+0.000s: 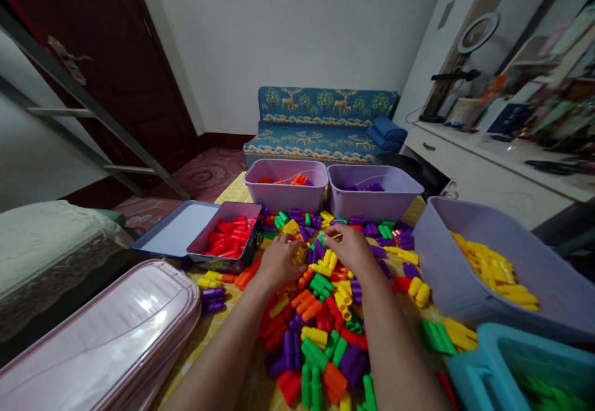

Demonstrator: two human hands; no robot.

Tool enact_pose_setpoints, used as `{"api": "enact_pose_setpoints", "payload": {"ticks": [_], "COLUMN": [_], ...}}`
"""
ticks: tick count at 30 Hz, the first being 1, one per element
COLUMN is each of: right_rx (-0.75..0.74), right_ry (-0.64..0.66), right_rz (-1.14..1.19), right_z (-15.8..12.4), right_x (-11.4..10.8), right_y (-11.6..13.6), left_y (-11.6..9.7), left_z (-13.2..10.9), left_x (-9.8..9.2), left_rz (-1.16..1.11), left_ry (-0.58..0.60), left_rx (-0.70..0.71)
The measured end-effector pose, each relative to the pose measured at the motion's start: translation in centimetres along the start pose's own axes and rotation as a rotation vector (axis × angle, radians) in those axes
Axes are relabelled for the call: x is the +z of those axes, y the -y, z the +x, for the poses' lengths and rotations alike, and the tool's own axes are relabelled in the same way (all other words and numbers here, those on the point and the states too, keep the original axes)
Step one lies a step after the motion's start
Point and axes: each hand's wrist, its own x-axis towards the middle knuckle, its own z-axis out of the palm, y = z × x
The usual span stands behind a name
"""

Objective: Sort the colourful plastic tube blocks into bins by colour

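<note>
A pile of red, orange, yellow, green and purple plastic blocks (320,284) covers the middle of the table. My left hand (282,261) is over the upper part of the pile, fingers curled round a yellow block that is partly hidden. To its right, my right hand (344,242) bends its fingers down at a small green block (321,239). Purple blocks lie between the two hands. An open tin (225,235) of red blocks stands left of the hands. Behind them are a bin (286,193) with orange blocks and a bin (374,197) with purple blocks.
A large bin (432,262) of yellow blocks stands at the right, with a turquoise bin (483,367) holding green pieces in front of it. Stacked pink lids (102,336) lie at the left. Beyond the table is a blue patterned sofa (307,132).
</note>
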Motion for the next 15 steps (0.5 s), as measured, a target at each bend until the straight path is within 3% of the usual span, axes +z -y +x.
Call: {"api": "enact_pose_setpoints", "payload": {"ticks": [3,7,12,15], "right_rx": [0.021,-0.067,-0.131,-0.183], "right_ry": [0.157,0.350,0.438,0.400], "right_rz": [-0.178,-0.138,-0.111,-0.120], "right_z": [-0.8,-1.7,-2.0,-2.0], "right_x": [-2.1,-2.8,-1.5,-0.9], "right_y": [0.3,1.2,2.6,2.7], "left_y": [0.0,0.0,0.1,0.1], "left_z": [0.2,0.3,0.3,0.3], "left_x": [0.4,0.8,1.0,1.1], "left_rz": [-0.036,-0.077,-0.118,-0.111], "left_ry": [-0.009,-0.032,-0.055,-0.077], "left_rx": [-0.008,-0.013,-0.010,-0.034]}}
